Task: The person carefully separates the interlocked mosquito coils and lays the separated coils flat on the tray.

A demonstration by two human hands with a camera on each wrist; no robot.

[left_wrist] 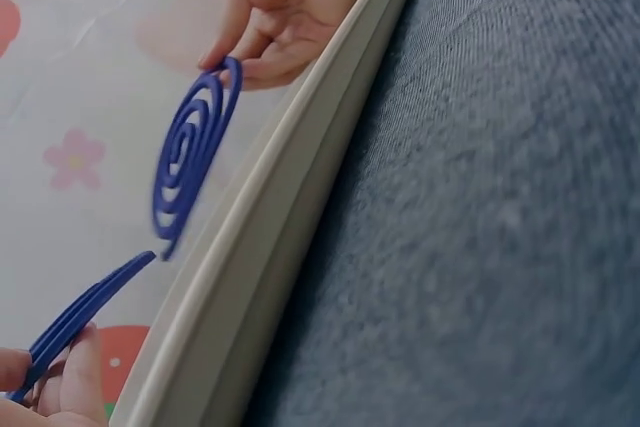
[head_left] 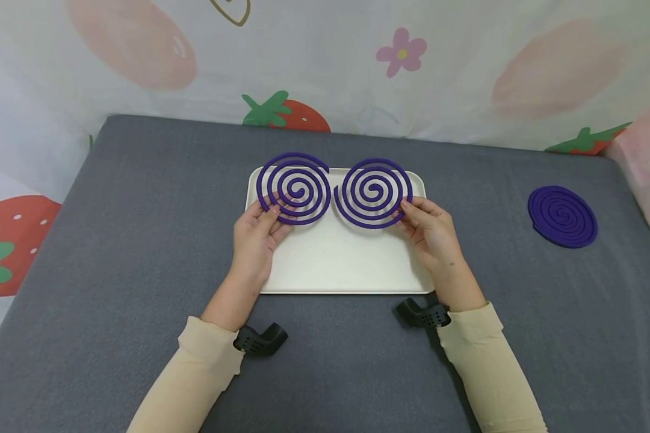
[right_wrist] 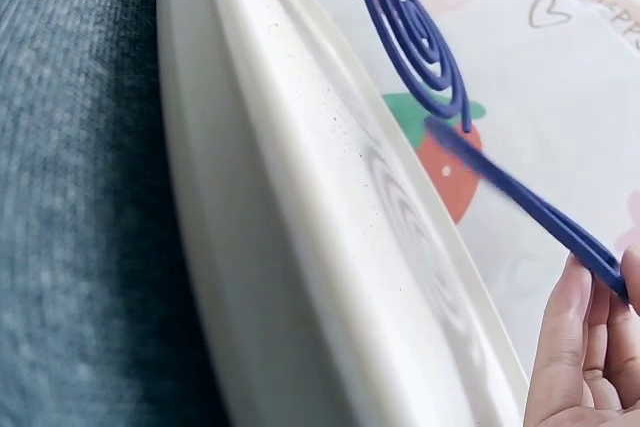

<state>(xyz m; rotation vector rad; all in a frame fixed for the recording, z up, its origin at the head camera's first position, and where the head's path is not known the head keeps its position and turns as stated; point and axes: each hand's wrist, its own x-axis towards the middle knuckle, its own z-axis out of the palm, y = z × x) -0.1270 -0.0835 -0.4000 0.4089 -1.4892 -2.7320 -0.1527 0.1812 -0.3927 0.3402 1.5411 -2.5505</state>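
Thumb and fingers of the left hand (head_left: 256,234) pinch one purple coil (head_left: 299,191) at its lower left; the right hand (head_left: 430,231) likewise pinches a second coil (head_left: 375,191) at its right edge. Both are raised side by side above one white tray (head_left: 346,258). A third coil (head_left: 563,216), tightly wound, lies on the grey table (head_left: 325,373), well to the right. Beyond hangs patterned cloth (head_left: 303,54).

Two coils (head_left: 298,196), one spiral disc (head_left: 563,217), one tray (head_left: 349,260)
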